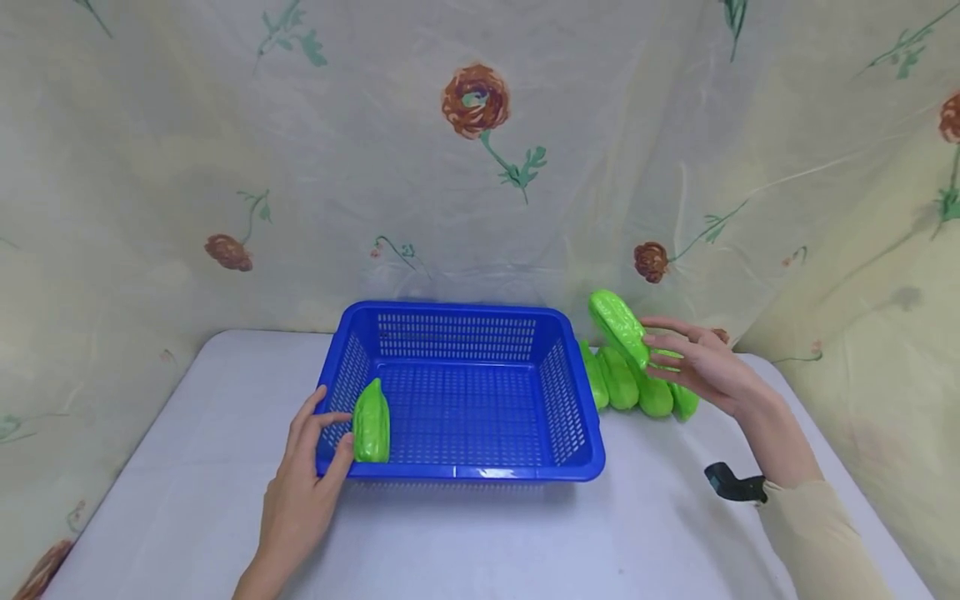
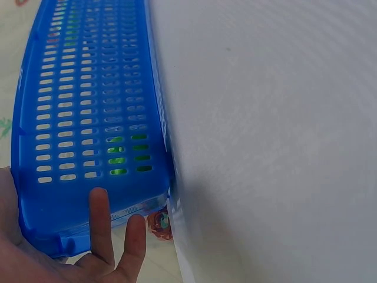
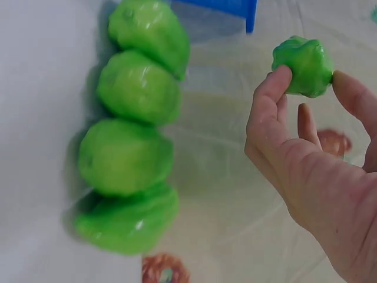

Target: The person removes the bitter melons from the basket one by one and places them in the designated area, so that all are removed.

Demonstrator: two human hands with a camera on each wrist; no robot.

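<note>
In the head view my left hand (image 1: 303, 492) grips the front left corner of a blue plastic basket (image 1: 517, 473), with fingers lying over the rim. The left wrist view has two fingertips (image 2: 101, 215) against the basket's outer wall. One bright green, ridged bitter melon (image 1: 371, 423) lies upright along the left inside of the basket, beside my left fingers. My right hand (image 1: 701, 362) pinches another bitter melon (image 1: 618, 325) between thumb and fingers, raised and tilted right of the basket. Below it, several more bitter melons (image 3: 123, 156) lie side by side in a row.
A white-covered table (image 1: 637, 533) carries everything. Flower-patterned cloth (image 1: 420, 208) hangs behind and at both sides of it. A dark strap device (image 1: 735, 483) sits on the right wrist beside a pale sleeve (image 1: 817, 533).
</note>
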